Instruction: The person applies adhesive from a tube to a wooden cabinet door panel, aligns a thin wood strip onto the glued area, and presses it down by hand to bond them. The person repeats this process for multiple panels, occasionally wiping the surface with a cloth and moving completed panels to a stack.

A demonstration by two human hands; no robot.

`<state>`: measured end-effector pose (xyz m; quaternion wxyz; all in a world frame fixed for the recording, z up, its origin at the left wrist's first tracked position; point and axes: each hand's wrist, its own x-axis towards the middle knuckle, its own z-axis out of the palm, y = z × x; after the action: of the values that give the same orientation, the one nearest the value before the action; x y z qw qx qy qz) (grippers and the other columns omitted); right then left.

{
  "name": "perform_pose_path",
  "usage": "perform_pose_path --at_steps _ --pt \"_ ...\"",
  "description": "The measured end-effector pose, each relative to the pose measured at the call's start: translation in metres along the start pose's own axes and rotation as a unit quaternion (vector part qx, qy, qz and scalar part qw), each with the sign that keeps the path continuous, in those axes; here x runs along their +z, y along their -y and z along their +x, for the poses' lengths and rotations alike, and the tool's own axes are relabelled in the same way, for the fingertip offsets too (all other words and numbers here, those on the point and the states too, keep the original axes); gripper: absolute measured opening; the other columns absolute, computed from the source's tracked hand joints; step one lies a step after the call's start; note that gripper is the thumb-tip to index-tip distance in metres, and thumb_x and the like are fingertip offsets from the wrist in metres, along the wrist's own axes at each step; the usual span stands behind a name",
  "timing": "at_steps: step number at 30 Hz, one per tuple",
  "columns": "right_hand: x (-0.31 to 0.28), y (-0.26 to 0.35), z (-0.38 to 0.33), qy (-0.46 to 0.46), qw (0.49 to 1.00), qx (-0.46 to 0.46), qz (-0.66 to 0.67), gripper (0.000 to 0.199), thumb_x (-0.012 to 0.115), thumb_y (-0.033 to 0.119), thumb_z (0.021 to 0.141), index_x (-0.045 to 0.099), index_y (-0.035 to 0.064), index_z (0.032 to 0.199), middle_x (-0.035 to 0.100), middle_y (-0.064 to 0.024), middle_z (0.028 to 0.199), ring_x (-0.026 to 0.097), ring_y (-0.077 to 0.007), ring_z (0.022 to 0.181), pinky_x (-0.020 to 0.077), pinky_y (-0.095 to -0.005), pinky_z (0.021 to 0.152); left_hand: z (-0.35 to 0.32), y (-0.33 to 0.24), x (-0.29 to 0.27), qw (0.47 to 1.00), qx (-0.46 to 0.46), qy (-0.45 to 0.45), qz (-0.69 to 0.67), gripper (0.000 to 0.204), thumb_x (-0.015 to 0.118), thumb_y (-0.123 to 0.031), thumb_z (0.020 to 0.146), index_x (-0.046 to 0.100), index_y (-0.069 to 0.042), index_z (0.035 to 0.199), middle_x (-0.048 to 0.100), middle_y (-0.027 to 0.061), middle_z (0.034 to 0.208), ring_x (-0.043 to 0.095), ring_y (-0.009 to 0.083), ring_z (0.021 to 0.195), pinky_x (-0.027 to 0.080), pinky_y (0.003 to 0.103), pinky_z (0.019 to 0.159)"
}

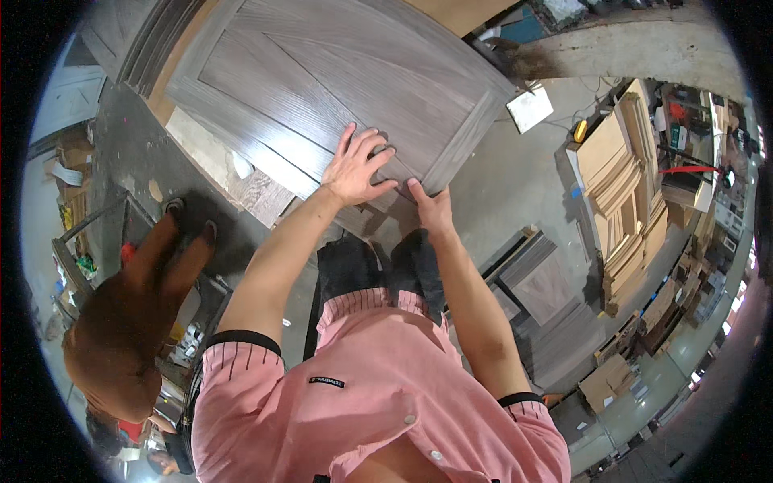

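Observation:
A large grey wood-grain door panel [403,88] with a framed border and slanting grooves lies in front of me, at the top of the view. My left hand [357,171] rests on its near side, fingers spread over the surface and gripping nothing. At the panel's near corner, my right hand [435,209] holds the edge, thumb on top. The fingers of that hand are mostly hidden beneath the panel. Light glares off the panel's left part.
On the left, a person in brown [121,322] is beside a metal frame [93,217]. Stacked light wooden boards [620,185] stand on the right. Grey panels [543,282] are low at my right. A pale beam [628,52] crosses the far right.

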<state>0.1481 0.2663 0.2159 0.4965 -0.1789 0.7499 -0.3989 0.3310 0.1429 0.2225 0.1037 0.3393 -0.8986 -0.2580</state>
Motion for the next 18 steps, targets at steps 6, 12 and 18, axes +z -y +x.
perform_pose_path --at_steps 6,12,18 --pt "-0.004 0.004 -0.001 -0.007 1.0 0.017 -0.011 0.066 0.079 0.023 0.088 0.045 -0.0062 0.138 0.063 -0.0189 0.127 0.06 -0.026 0.117 0.048 -0.037 0.1 0.002 0.001 0.003 1.0 0.001 0.014 0.001 0.061 0.076 -0.051 0.082 0.063 -0.015 0.129 0.048 0.0083 0.135 0.035 0.028 0.142 0.014 0.056 0.125" --pt "-0.021 -0.003 -0.003 0.033 0.999 -0.015 0.017 0.07 0.075 0.031 0.093 0.04 -0.0069 0.139 0.062 -0.0187 0.127 0.061 -0.0254 0.113 0.0499 -0.0384 0.095 0.002 -0.005 0.003 1.0 0.002 0.013 0.016 0.062 0.078 -0.051 0.08 0.06 -0.016 0.129 0.047 0.0083 0.135 0.036 0.0292 0.141 0.013 0.056 0.125" --pt "-0.051 -0.038 -0.029 0.182 0.952 0.192 0.154 0.044 0.061 0.04 0.101 0.058 0.0028 0.125 0.063 -0.003 0.108 0.059 -0.0146 0.095 0.0498 -0.0309 0.083 0.003 -0.005 0.007 1.0 0.011 -0.009 0.006 0.059 0.082 -0.04 0.077 0.061 -0.016 0.127 0.048 0.008 0.133 0.037 0.031 0.14 0.016 0.057 0.123"
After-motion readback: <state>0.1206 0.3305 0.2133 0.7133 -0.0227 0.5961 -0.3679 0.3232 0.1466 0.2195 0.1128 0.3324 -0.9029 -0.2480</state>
